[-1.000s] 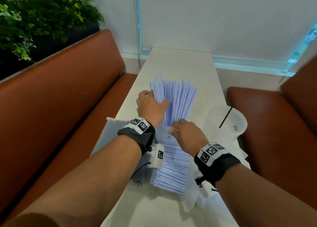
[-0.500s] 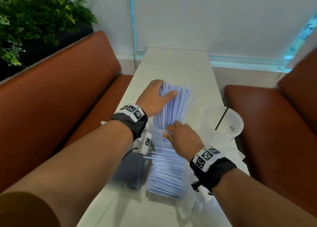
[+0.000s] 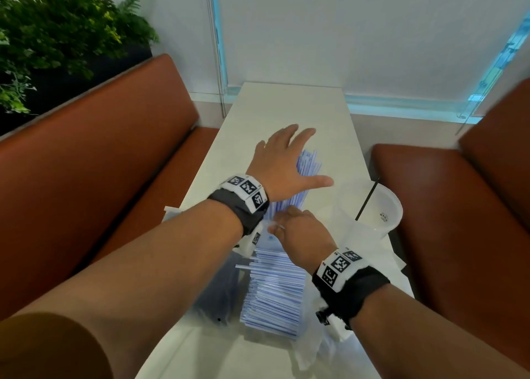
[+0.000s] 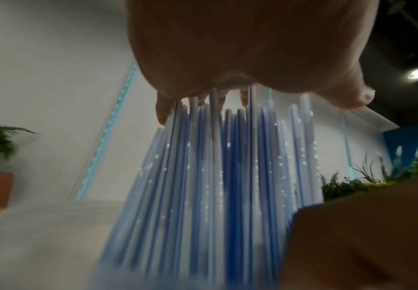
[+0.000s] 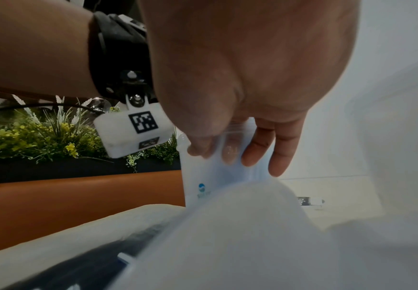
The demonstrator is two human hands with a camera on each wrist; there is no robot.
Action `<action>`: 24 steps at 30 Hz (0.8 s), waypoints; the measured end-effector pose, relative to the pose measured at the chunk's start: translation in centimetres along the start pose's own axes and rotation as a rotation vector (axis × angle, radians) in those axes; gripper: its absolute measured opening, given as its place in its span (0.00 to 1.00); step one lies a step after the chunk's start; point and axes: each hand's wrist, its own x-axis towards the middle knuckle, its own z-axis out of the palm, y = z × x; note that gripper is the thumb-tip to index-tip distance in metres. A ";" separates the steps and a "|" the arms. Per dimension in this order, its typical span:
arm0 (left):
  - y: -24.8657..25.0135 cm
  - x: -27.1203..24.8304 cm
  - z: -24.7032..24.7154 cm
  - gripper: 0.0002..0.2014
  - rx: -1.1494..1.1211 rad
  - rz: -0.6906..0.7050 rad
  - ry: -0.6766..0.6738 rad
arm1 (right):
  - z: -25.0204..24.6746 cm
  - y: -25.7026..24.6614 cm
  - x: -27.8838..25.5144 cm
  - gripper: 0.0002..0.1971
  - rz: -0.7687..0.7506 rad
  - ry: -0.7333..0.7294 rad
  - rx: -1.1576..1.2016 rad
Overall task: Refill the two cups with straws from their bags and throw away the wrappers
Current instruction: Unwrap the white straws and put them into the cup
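Head view: the left hand [image 3: 282, 168] lies flat over the tips of the upright blue straws [image 3: 308, 168], its fingers [image 3: 289, 132] straight and spread, thumb out to the right. The left wrist view adds what the head view hides: the straw tips [image 4: 213, 102] meet the underside of the fingers, and the bundle fans out downward.

The right hand [image 3: 298, 232] is at the base of that bundle. The right wrist view shows its thumb and fingers [image 5: 227, 153] pinching the clear rim of a straw cup [image 5: 203, 176]; the head view gives only the back of the hand there.

A flat stack of more straws [image 3: 272, 289] lies in its bag on the tabletop [image 3: 286, 106] below the right wrist. The second cup [image 3: 381, 209], holding one dark straw, stands at the right table edge. Loose clear wrapper [image 3: 309, 347] hangs off the near right edge.

The far half of the tabletop is open; orange bench seats [image 3: 114, 149] close in on both sides.

The dark bag [image 3: 218, 292] beside the stack is blurred and its contents cannot be made out. The held cup's base is hidden.
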 end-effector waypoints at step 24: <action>-3.1 1.7 -0.6 0.34 0.422 -0.002 -0.133 | 1.1 0.8 0.4 0.14 -0.025 -0.017 -0.046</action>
